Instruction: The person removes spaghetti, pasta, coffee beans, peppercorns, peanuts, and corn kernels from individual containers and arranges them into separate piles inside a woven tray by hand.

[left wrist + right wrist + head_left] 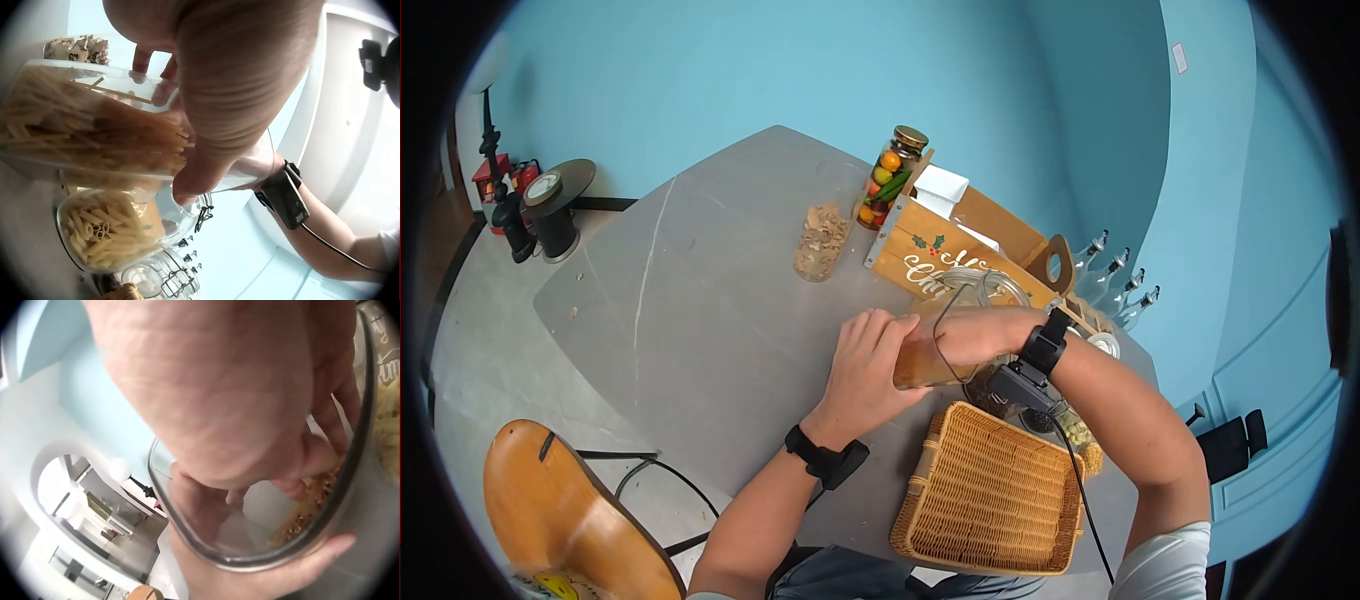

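Observation:
My left hand (pixel 865 365) grips a clear container (pixel 915 365) around its side, with the thumb across the near wall in the left wrist view. Long strands of spaghetti (pixel 94 131) lie lengthwise inside it, and the container is tilted on its side. Through its open mouth, edged by a dark rim (pixel 250 561), my right hand (pixel 985 335) reaches in. Its fingertips are right at the strand ends in the right wrist view; I cannot tell whether they pinch any. A glass jar of penne (pixel 100 237) stands just beyond the container.
A wicker basket (pixel 1000 490) sits at the table's near edge. Behind the hands stands a wooden crate (pixel 930 240) with lettering. Left of it are a jar of brown dried pieces (pixel 820 245) and a tall lidded jar of vegetables (pixel 887 185). Several glass bottles (pixel 1115 275) stand right.

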Tool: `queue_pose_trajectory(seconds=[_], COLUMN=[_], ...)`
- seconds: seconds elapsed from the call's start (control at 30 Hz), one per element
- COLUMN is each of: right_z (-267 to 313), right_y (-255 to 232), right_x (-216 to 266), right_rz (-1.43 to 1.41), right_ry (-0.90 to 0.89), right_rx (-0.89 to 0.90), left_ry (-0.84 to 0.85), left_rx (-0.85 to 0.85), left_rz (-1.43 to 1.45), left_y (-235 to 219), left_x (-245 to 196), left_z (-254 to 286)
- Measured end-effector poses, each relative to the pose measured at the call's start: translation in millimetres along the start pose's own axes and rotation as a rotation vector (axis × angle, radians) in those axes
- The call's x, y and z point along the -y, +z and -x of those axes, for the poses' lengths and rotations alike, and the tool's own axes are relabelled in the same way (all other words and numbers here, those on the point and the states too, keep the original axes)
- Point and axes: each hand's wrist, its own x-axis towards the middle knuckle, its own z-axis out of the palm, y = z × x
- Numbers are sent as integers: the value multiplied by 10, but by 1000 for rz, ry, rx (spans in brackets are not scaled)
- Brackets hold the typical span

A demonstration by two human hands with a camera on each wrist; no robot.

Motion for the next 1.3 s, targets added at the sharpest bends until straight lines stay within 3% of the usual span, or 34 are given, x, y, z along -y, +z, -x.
queue_pose_trajectory(seconds=[0.07, 0.17, 0.23, 0.27, 0.33, 0.47, 0.9, 1.07, 1.23, 1.3], right_z=[-60, -152, -265, -311, -405, -436, -389, -204, -68, -30], right_y=[17, 152, 287, 359, 461, 477, 437, 233, 258, 221], right_x=[155, 275, 168, 94, 4, 2, 70, 320, 354, 400], right_rz=[33, -170, 641, 642, 436, 533, 423, 390, 513, 540], right_ry=[0, -15, -204, -199, 7, -9, 210, 267, 315, 336], right_rx=[-25, -117, -29, -33, -145, -164, -173, -185, -295, -235], left_ry=[30, 64, 76, 76, 78, 74, 65, 63, 47, 45], left_rx=[-18, 6, 26, 36, 38, 28, 35, 10, -6, -18], left_rz=[-34, -68, -79, -96, -87, -82, -61, -66, -43, -30], left_y=[-4, 6, 4, -1, -11, -16, -33, -46, -13, 3], left_x=[-7, -14, -22, -21, -20, -22, -14, 0, -11, -43], left_z=[3, 30, 33, 25, 9, 6, -7, -13, -7, 6])
